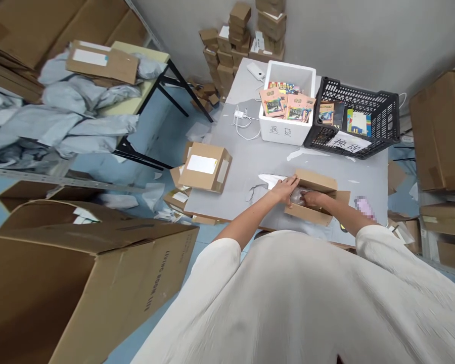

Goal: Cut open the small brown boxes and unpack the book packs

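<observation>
An opened cardboard box (311, 215) lies on the grey table with its flaps spread. My left hand (285, 191) rests on the box's left end, its fingers curled over the edge. Inside the box is my right hand (313, 199), fingers pointing down at some clear plastic wrap (297, 195). Its fingertips are partly hidden, so what they hold cannot be made out. White paper (271, 180) lies beside my left hand.
Behind the box stand a white foam bin (284, 132) with booklets and a black crate (381, 121) with books. A closed carton (205, 167) sits at the table's left edge. A large open carton (147, 283) stands at lower left.
</observation>
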`<move>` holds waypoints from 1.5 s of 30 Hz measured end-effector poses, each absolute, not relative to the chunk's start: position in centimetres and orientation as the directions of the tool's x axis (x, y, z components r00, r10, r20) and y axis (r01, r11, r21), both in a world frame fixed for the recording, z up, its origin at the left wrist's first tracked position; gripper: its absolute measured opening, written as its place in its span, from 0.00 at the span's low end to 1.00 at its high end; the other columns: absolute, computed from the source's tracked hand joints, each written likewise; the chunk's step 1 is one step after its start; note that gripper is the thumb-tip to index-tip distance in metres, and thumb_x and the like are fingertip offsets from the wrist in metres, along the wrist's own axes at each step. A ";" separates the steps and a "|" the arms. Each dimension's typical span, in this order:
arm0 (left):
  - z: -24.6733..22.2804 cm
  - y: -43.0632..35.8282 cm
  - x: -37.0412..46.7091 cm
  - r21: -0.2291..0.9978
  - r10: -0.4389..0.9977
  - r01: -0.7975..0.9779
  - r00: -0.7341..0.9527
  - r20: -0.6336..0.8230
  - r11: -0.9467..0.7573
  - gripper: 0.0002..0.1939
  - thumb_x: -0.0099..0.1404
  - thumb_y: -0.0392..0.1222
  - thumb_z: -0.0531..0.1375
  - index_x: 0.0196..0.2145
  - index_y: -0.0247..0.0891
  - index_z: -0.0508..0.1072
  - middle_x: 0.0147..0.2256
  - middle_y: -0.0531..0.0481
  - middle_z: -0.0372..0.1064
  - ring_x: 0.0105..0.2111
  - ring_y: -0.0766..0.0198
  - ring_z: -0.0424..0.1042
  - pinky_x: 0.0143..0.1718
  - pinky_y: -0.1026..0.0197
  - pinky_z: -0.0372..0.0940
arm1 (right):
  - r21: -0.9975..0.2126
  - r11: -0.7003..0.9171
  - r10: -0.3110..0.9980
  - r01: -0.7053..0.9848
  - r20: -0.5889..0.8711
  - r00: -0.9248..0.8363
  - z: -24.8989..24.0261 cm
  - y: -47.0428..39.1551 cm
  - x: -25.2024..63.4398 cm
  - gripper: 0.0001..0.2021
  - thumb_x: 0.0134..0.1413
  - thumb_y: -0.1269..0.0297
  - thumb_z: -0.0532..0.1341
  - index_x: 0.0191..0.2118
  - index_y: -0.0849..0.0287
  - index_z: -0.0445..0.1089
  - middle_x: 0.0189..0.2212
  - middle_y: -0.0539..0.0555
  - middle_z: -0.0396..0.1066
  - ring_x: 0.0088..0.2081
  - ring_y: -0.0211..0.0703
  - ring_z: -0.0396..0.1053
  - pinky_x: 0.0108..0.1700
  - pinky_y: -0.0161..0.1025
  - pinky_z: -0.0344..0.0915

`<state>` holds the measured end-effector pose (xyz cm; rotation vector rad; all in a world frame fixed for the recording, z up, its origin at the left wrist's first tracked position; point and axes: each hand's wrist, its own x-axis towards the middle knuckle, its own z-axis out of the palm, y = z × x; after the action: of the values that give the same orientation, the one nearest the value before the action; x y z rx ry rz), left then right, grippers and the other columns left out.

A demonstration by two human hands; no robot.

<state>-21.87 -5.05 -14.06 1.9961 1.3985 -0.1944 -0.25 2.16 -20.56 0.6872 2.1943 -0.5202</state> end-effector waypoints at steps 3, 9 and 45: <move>-14.0 -5.1 -21.9 0.431 0.769 0.881 0.409 -0.492 -0.193 0.85 0.50 0.68 0.79 0.83 0.49 0.24 0.83 0.34 0.19 0.78 0.28 0.50 0.75 0.35 0.52 | -0.151 0.824 0.253 0.546 -0.764 -0.593 -20.7 2.2 0.2 0.27 0.62 0.70 0.65 0.65 0.51 0.78 0.69 0.63 0.71 0.60 0.58 0.77 0.60 0.46 0.72; -14.6 -5.1 -21.9 0.414 0.770 0.890 0.397 -0.499 -0.191 0.85 0.51 0.69 0.78 0.82 0.50 0.22 0.83 0.36 0.16 0.77 0.27 0.52 0.75 0.35 0.52 | -0.243 0.778 0.333 0.579 -0.623 -0.708 -21.1 1.8 0.5 0.18 0.55 0.76 0.67 0.50 0.55 0.80 0.55 0.60 0.80 0.59 0.55 0.76 0.66 0.46 0.65; -13.3 -4.0 -21.1 0.229 0.738 0.952 0.302 -0.603 -0.203 0.85 0.49 0.71 0.78 0.83 0.48 0.25 0.82 0.32 0.16 0.78 0.25 0.51 0.76 0.34 0.49 | -0.722 0.011 0.987 0.692 0.119 0.109 -8.2 8.3 19.5 0.16 0.65 0.53 0.66 0.40 0.64 0.77 0.34 0.57 0.78 0.37 0.49 0.72 0.44 0.43 0.70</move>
<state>-21.11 -3.99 -13.26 2.0096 1.4969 -0.4932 19.46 8.32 -8.20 2.6975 2.5444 -0.9020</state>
